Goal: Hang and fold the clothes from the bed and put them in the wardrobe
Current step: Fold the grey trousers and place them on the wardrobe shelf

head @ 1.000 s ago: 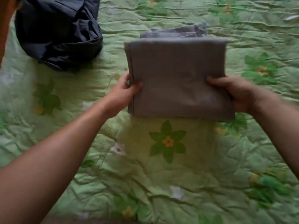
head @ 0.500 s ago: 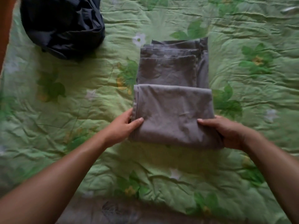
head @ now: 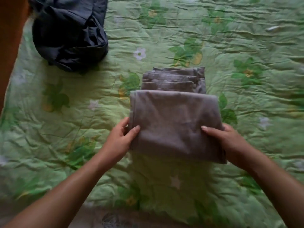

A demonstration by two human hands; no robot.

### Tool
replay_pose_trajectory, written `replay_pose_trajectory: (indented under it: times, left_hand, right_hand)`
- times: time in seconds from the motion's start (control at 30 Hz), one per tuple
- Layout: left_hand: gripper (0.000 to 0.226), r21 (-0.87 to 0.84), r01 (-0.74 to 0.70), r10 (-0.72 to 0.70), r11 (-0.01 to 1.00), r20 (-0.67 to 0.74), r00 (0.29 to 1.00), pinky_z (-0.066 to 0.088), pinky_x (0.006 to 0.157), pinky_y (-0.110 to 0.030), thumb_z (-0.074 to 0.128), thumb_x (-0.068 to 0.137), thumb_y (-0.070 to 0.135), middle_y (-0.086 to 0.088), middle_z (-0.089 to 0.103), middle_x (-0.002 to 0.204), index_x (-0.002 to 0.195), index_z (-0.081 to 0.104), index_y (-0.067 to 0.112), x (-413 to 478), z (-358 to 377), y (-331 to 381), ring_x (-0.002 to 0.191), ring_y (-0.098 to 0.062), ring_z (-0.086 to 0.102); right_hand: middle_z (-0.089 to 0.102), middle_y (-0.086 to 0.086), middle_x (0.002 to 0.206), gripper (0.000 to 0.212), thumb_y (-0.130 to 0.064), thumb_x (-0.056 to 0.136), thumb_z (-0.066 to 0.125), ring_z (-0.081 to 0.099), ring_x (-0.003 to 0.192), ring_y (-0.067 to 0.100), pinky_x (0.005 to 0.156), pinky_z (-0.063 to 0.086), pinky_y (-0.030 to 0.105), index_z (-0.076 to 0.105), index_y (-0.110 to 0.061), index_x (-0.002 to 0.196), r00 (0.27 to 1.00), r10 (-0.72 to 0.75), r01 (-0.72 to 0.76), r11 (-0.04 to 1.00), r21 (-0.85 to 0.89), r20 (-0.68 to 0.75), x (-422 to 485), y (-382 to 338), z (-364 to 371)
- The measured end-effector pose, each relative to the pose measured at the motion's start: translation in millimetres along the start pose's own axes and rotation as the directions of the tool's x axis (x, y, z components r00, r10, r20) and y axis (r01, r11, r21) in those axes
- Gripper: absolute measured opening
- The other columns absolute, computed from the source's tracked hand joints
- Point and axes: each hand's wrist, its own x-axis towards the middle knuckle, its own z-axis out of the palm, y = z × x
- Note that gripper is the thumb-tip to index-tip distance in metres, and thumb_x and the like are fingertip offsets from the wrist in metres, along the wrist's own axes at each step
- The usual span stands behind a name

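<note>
A grey garment [head: 174, 122] lies folded on the green flowered bedspread [head: 246, 112], its near half doubled over and lifted a little above the bed. My left hand [head: 121, 139] pinches its left edge, thumb on top. My right hand [head: 225, 140] grips its right edge the same way. The garment's far layers [head: 171, 79] rest flat on the bed in stepped folds.
A crumpled dark navy garment [head: 69, 33] sits in a heap at the bed's far left. A brown wooden surface [head: 9, 46] runs along the left edge. The near edge of the bed [head: 115, 218] shows at the bottom.
The folded grey piece was held high a second ago, then came down toward the bed over the rest of the garment. Both hands kept their grip.
</note>
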Motion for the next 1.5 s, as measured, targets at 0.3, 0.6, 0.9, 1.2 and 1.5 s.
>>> replay_pose_trajectory:
  times: [0.3, 0.6, 0.9, 1.2, 1.5]
  left_hand:
    - [0.015, 0.381, -0.029, 0.091, 0.924, -0.146, 0.985, 0.056, 0.09, -0.045, 0.069, 0.092, 0.024, 0.002, 0.071, 0.096, 0.104, 0.063, 0.017, 131, 6, 16, 0.094, -0.019, 0.069]
    - [0.073, 0.939, -0.254, 0.464, 0.233, 0.122, 0.877, 0.006, 0.123, -0.05, 0.039, 0.095, 0.056, -0.009, -0.004, 0.167, 0.158, 0.013, 0.031, 70, 32, -26, 0.154, -0.028, -0.006]
    - [0.075, 0.967, -0.206, 0.352, 0.147, 0.143, 0.925, 0.01, 0.12, -0.06, 0.035, 0.089, 0.063, -0.012, 0.004, 0.166, 0.156, 0.02, 0.033, 99, 32, -54, 0.154, -0.03, -0.001]
    - [0.076, 0.956, -0.257, 0.302, 0.142, 0.205, 0.931, -0.004, 0.122, -0.052, 0.027, 0.093, 0.068, -0.01, -0.002, 0.167, 0.158, 0.006, 0.033, 206, 33, 17, 0.153, -0.029, -0.011]
    - [0.074, 0.854, -0.405, 0.25, 0.326, 0.336, 0.908, 0.042, 0.103, -0.037, 0.065, 0.081, 0.05, -0.015, 0.053, 0.132, 0.145, 0.041, 0.02, 201, 14, 61, 0.123, -0.032, 0.05]
  right_hand:
    - [0.072, 0.017, 0.098, 0.021, -0.033, 0.096, 0.063, 0.067, 0.088, 0.033, 0.076, 0.05, 0.041, 0.065, -0.013, 0.088, 0.921, -0.351, 0.166, 0.745, -0.646, -0.169, 106, -57, 6]
    - [0.011, 0.013, 0.167, 0.077, -0.063, 0.091, 0.04, 0.002, 0.154, 0.036, 0.118, 0.001, 0.067, 0.028, -0.025, 0.157, 0.702, -0.683, 0.209, -0.078, -0.975, 0.205, 67, 9, 33]
    - [-0.007, 0.011, 0.168, 0.082, -0.078, 0.089, 0.027, -0.009, 0.154, 0.036, 0.117, 0.005, 0.069, 0.013, -0.037, 0.159, 0.823, -0.526, 0.182, -0.112, -0.977, 0.214, 111, 26, 36]
    - [-0.011, 0.006, 0.168, 0.076, -0.078, 0.091, 0.017, -0.016, 0.153, 0.03, 0.117, -0.009, 0.066, 0.006, -0.041, 0.157, 0.858, -0.51, 0.096, 0.043, -0.994, 0.06, 179, -60, 44]
    - [0.051, 0.017, 0.135, 0.066, -0.058, 0.086, 0.061, 0.046, 0.126, 0.037, 0.104, 0.043, 0.047, 0.045, -0.024, 0.14, 0.908, -0.398, 0.178, 0.079, -0.981, 0.132, 154, -103, 32]
